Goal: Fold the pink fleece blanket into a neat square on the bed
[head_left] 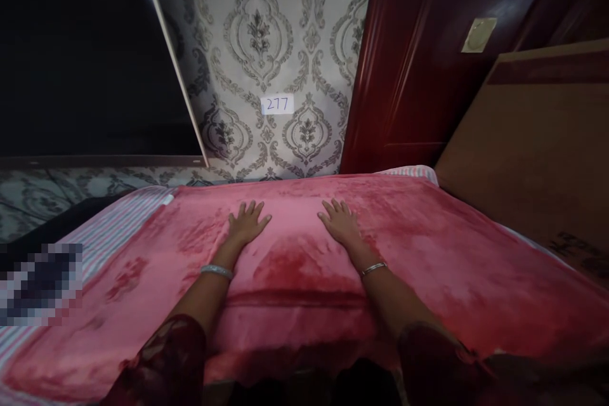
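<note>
The left hand (pixel 247 223) and right hand (pixel 340 222) lie palm down, fingers spread and grasping nothing, on a pink blanket (pixel 295 254) that spreads beneath and around both. A striped sheet (pixel 118 221) shows out past the left hand; a cardboard box (pixel 533 152) stands well right of the right hand.

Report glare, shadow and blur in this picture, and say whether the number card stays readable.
Head view: a bright glare spot near the top of the black screen; head view: the lower edge of the pink blanket sinks into shadow; head view: a pixelated patch hides detail at left; head view: the number card reads 277.
</note>
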Demonstrator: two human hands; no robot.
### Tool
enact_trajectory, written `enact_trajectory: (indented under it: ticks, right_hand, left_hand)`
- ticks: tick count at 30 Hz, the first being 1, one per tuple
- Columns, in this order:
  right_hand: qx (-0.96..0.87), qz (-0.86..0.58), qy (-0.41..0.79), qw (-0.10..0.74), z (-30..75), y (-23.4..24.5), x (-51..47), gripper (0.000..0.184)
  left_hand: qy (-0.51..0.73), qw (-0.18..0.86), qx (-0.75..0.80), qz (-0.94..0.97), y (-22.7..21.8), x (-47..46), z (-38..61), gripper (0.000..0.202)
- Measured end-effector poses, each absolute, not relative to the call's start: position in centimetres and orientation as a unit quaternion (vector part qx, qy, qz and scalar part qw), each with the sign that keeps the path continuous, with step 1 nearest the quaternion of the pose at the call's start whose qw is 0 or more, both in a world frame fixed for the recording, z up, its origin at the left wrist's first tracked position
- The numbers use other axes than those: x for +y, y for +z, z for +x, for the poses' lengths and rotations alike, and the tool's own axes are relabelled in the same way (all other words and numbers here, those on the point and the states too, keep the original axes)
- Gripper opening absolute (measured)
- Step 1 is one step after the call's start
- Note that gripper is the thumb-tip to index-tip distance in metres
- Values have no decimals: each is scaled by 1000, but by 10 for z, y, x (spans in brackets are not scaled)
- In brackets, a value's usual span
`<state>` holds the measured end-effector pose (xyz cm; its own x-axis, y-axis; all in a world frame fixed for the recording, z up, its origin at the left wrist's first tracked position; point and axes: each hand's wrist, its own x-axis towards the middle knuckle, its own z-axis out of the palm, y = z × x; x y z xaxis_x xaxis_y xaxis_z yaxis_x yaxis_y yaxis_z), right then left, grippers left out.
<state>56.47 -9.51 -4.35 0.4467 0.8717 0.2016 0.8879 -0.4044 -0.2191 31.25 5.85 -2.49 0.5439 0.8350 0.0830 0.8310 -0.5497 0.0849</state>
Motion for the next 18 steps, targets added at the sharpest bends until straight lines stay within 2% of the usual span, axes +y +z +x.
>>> enact_trajectory:
  ticks: [5,13,18]
  right_hand:
    - [-530,-833,-26,155,568,-51,-95,60]
    - [-528,-841,65,102,561,-17,-114,63]
    - [-607,-788,-8,103,532,-33,-164,64]
  left_hand:
    - [48,18,473,880,-28,57,311,71]
    - [-5,59,464,884,7,38,307,71]
    - [38,18,374,926,-8,-5,281,69]
